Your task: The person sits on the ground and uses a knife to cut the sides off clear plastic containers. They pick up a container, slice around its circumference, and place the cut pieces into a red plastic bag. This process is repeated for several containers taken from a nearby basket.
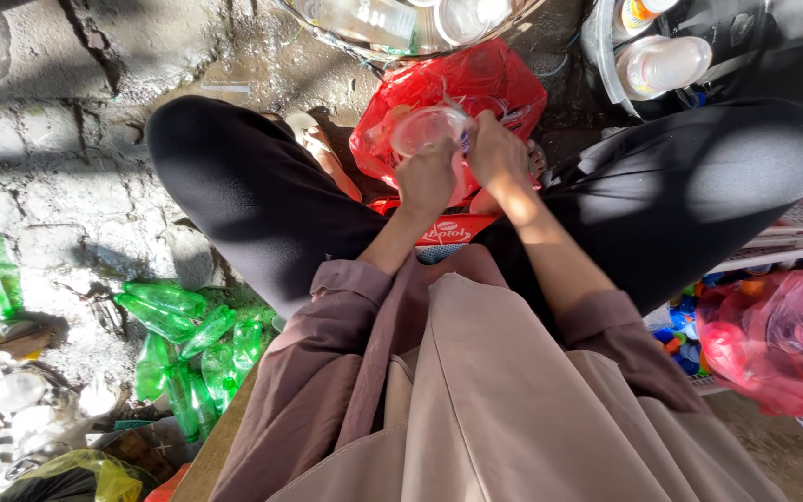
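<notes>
Clear plastic cup [427,128] between both hands

Clear plastic cup [427,130], empty, tilted with mouth toward camera, held between both hands, left hand [427,181] beneath, right hand [496,149] gripping rim, over red plastic bag [476,88].

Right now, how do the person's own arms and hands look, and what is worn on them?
Both hands, left hand and right hand, are bare: no gloves, rings or watch visible. The forearms are bare too. Loose dusty-mauve fabric sleeves are pushed up near the elbows, ending in folded cuffs.
</notes>
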